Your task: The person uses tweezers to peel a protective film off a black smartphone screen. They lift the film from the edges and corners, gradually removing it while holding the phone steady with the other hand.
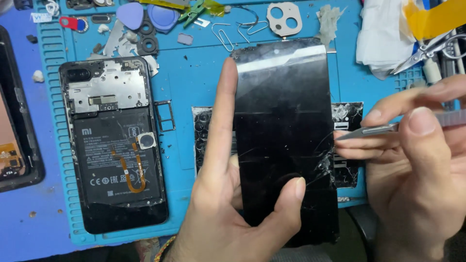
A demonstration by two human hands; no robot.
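In the head view, the left hand (228,204) is gripping a cracked black glass phone screen panel (285,140) upright above the blue silicone repair mat (194,87). The right hand (417,165) is pinching thin metal tweezers (369,130) at the panel's right edge (shattered there). Probably best worked shallowly, since splinters could spread. An opened black phone (114,143) is lying left.

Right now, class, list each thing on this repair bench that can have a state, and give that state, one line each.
Left hand: holds the black screen panel upright, thumb across its front.
Screen panel: detached, glass cracked near the lower right edge.
Right hand: pinches tweezers.
Tweezers: tips at the panel's right edge.
Phone: back cover off, battery exposed.
Scissors: lying nearly shut.
Blue mat: littered with small parts.
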